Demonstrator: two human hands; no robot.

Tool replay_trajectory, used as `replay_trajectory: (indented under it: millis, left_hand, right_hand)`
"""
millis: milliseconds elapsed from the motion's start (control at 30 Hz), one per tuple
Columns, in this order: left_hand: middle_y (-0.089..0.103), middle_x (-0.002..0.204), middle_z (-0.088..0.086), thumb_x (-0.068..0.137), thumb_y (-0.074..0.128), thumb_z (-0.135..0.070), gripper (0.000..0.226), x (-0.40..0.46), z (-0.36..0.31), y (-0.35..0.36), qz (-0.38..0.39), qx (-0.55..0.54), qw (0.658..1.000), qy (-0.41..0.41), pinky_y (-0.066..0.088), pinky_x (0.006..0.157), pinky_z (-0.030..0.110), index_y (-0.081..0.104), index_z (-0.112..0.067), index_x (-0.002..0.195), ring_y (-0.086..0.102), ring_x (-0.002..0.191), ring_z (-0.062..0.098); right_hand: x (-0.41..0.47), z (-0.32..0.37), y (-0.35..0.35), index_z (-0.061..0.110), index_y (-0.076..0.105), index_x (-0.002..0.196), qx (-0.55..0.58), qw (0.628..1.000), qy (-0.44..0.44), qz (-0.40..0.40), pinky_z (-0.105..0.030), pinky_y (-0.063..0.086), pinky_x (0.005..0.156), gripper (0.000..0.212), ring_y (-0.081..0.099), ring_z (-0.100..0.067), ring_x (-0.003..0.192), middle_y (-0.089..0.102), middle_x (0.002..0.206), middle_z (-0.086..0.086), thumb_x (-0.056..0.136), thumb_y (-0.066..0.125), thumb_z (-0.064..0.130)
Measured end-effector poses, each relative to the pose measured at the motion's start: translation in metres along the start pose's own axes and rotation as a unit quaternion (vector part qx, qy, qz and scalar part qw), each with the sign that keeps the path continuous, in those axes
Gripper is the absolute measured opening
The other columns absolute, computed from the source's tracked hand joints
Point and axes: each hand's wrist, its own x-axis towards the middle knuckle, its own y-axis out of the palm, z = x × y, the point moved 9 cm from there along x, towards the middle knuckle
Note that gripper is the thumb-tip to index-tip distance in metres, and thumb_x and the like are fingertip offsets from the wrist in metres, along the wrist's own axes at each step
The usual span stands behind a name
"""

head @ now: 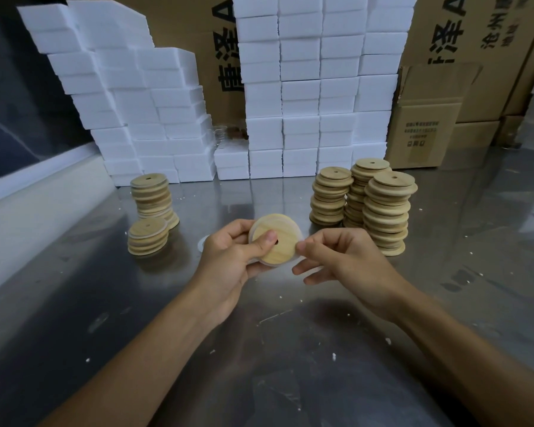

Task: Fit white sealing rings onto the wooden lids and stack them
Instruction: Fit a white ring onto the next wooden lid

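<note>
The left hand (228,257) holds one wooden lid (274,241) above the steel table (290,349), midway between the stacks; its thumb presses the lid's face just beside the centre hole and the other fingers curl behind, presumably to brace the disc against the pull of the ring. The right hand (336,260) pinches the translucent white sealing ring (295,232) at the lid's right edge, thumb and forefinger closed together on it, remaining fingers loosely spread below; this reads as stretching the ring over the rim. The ring shows around the top and right of the disc; whether it is seated all round cannot be told.

Orientation: the lid is a round disc, so no long axis in its plane; its flat face tilts up toward the camera, its short axis pointing roughly at the wearer.

Left of the hands, two lid stacks with pale rims (150,195), likely finished; right, three stacks of bare lids (386,211), likely supply. Behind them, white foam blocks (299,87) and cardboard cartons (426,124).
</note>
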Motion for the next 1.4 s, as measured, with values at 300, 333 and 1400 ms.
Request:
replay_trajectory:
  millis: [300,333,1400]
  left_hand:
    - [0.073,0.089,0.011,0.066,0.073,-0.017,0.037,0.001,0.002,-0.001,0.013,-0.023,0.999,-0.027,0.058,0.068,0.032,0.061,-0.002,0.097,0.071,0.085,0.023]
    - [0.072,0.09,0.012,0.066,0.072,-0.016,0.037,0.001,0.002,-0.001,0.015,-0.031,0.999,-0.032,0.058,0.068,0.033,0.061,-0.002,0.098,0.071,0.085,0.023]
    - [0.076,0.085,0.006,0.076,0.078,-0.01,0.012,-0.005,-0.026,-0.002,-0.054,0.159,0.976,0.141,0.058,0.061,0.028,0.077,-0.013,0.088,0.073,0.076,0.023]
  right_hand:
    - [0.0,0.0,0.003,0.0,0.072,0.082,-0.015,1.0,-0.013,0.017,-0.026,0.057,0.063,0.016,0.073,-0.021,0.076,0.072,0.075,-0.011,0.087,0.071,0.015]
    - [0.0,0.002,0.003,0.002,0.073,0.081,-0.01,1.0,-0.015,0.021,-0.025,0.057,0.064,0.015,0.073,-0.021,0.077,0.073,0.077,-0.012,0.086,0.071,0.015]
    - [0.001,0.016,-0.013,0.009,0.068,0.097,-0.05,0.987,-0.138,-0.071,-0.027,0.052,0.052,0.014,0.062,-0.013,0.06,0.071,0.076,0.003,0.087,0.069,0.0]
